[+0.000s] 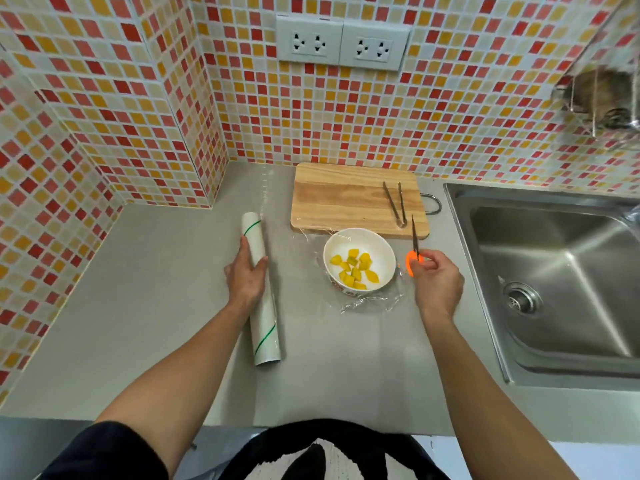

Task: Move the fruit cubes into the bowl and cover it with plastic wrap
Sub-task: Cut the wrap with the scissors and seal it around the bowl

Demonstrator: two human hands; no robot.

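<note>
Head view: left hand (246, 276) is pressing the plastic wrap roll (262, 289), its long axis running away from the person; right hand (437, 283) is gripping scissors (414, 249). Between them, the bowl (359, 260) is holding fruit cubes (355, 268), nearer the right.

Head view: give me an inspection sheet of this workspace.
Surface: grey countertop, film spread on it.
Job's things: white bowl holds yellow fruit cubes; clear plastic wrap lies crumpled around it; white wrap roll.
Clutter: wooden cutting board, metal tongs on it.
Hands: left hand on roll; right hand holds orange-handled scissors.
Cables: nothing seen.
Surroundings: steel sink, wall sockets, mosaic tiles.
</note>
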